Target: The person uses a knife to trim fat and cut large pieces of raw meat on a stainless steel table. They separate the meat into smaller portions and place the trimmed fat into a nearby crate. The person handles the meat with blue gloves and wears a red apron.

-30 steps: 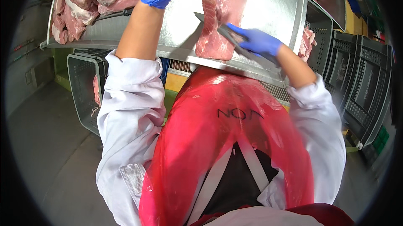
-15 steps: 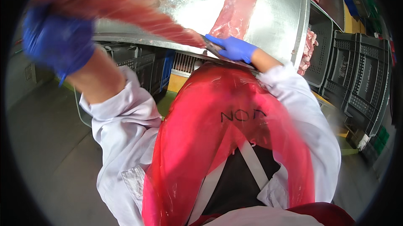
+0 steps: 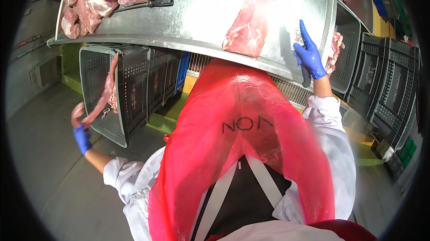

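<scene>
My left hand (image 3: 82,139), in a blue glove, is out at the far left, low beside a grey crate. Its fingers are closed on one end of a long strip of meat (image 3: 106,94), which stretches up across the crate's open side. Over the right end of the metal table, my right hand (image 3: 310,59), also gloved in blue, grips a knife (image 3: 306,78). The dark handle end sticks out below the palm, and the index finger points forward; I cannot make out the blade clearly. A long pink piece of meat (image 3: 246,35) lies on the table to its left.
The metal table (image 3: 192,26) carries several meat pieces (image 3: 89,10) at the far left, beside a dark-handled tool (image 3: 160,3). Below stands the grey crate (image 3: 120,120) with meat scraps inside. More grey crates (image 3: 380,75) are at the right, one holding trimmings (image 3: 335,48).
My left hand has swung down from over the table's left side to the crate, carrying the meat strip. My right hand has moved right with the knife, away from the strip.
</scene>
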A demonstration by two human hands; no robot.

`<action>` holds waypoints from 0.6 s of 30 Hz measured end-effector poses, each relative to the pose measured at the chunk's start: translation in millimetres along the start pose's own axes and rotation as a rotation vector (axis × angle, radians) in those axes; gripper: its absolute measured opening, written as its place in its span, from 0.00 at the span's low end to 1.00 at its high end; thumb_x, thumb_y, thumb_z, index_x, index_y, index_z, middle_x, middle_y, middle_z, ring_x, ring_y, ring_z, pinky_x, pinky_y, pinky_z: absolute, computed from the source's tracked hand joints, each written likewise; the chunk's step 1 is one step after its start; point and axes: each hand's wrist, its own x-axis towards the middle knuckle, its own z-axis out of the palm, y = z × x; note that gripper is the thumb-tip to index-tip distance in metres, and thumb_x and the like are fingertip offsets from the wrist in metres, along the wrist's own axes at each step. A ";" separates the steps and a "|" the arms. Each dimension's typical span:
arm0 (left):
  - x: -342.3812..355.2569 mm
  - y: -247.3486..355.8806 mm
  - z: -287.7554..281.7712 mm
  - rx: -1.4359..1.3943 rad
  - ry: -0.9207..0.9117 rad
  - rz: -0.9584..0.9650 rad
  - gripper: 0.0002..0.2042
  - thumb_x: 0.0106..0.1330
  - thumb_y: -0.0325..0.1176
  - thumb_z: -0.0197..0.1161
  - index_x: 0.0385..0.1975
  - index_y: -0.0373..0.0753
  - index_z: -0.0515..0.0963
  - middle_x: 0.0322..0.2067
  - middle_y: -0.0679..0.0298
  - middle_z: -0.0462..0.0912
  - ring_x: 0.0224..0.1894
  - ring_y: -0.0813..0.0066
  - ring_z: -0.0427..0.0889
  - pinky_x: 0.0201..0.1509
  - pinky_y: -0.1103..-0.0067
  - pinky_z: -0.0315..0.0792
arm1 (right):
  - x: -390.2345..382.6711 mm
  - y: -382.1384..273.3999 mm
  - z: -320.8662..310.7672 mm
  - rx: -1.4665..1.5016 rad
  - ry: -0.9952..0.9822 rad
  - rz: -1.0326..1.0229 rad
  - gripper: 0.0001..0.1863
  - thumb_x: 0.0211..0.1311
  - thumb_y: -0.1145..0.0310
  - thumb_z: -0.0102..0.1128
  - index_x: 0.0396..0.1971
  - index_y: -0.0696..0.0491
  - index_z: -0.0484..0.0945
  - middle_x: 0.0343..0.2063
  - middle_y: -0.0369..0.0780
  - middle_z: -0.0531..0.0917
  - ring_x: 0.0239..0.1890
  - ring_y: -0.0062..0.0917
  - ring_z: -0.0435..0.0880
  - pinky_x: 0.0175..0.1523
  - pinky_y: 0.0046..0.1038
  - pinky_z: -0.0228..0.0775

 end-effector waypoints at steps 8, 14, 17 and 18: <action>88.9 145.4 225.0 0.431 0.144 0.143 0.29 0.66 0.39 0.68 0.61 0.26 0.71 0.59 0.41 0.76 0.63 0.51 0.75 0.66 0.66 0.68 | 40.5 -9.8 110.0 -0.402 -0.206 -0.117 0.41 0.66 0.66 0.55 0.77 0.33 0.49 0.29 0.57 0.83 0.26 0.43 0.83 0.42 0.40 0.75; 98.6 237.9 339.9 0.055 0.084 0.450 0.17 0.63 0.36 0.70 0.45 0.31 0.79 0.36 0.52 0.84 0.37 0.62 0.84 0.45 0.70 0.78 | -56.0 73.1 93.3 -0.492 -0.283 -0.253 0.43 0.65 0.66 0.55 0.78 0.34 0.46 0.21 0.56 0.79 0.25 0.49 0.81 0.40 0.41 0.74; 86.6 259.4 417.7 -0.072 -0.076 0.490 0.14 0.60 0.35 0.71 0.41 0.34 0.80 0.33 0.54 0.83 0.33 0.63 0.83 0.40 0.70 0.78 | -108.9 59.1 55.1 -0.466 -0.436 -0.043 0.43 0.65 0.70 0.55 0.77 0.36 0.48 0.17 0.49 0.78 0.18 0.38 0.78 0.35 0.37 0.74; 77.6 266.7 447.8 -0.047 -0.125 0.491 0.16 0.58 0.36 0.72 0.41 0.34 0.80 0.33 0.54 0.83 0.32 0.61 0.83 0.39 0.69 0.78 | -119.7 54.4 43.6 -0.464 -0.475 0.016 0.42 0.65 0.71 0.55 0.77 0.37 0.49 0.15 0.46 0.78 0.15 0.34 0.77 0.34 0.36 0.74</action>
